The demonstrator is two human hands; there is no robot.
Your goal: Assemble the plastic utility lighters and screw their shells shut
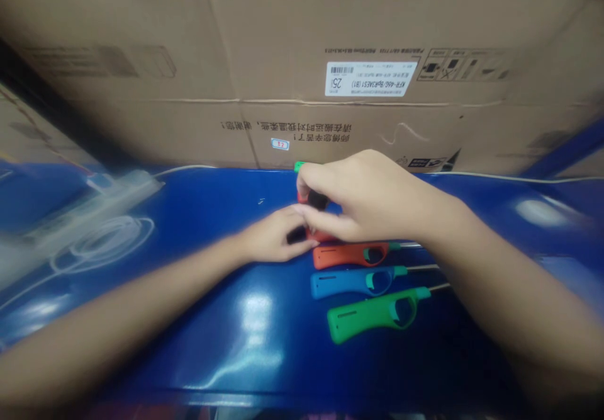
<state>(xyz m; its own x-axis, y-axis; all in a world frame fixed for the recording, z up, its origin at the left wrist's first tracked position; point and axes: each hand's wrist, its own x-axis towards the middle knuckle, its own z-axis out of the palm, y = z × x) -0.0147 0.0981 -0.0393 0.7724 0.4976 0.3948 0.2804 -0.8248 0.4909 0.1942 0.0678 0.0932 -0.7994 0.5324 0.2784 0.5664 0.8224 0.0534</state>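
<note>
My left hand point(278, 234) and my right hand point(365, 196) meet over the blue table, fingers curled and closed. Between and under them a red piece point(322, 236) shows in part, with the left thumb against its end. A dark area point(318, 200) shows inside the curl of my right fingers; what they grip is hidden. Just below the hands lies an orange-red long-nosed lighter point(340, 255), then a blue lighter point(337, 283) and a green lighter point(358, 316). Their metal nozzles point right, partly behind my right forearm. A green end point(299, 166) peeks out beyond my right fingers.
A big cardboard box point(189, 73) with upside-down print stands along the back of the blue table point(212, 344). To the left are a blurred white power strip point(127, 190) and a coiled white cable point(106, 240). A thin cable point(509, 176) runs along the box's foot.
</note>
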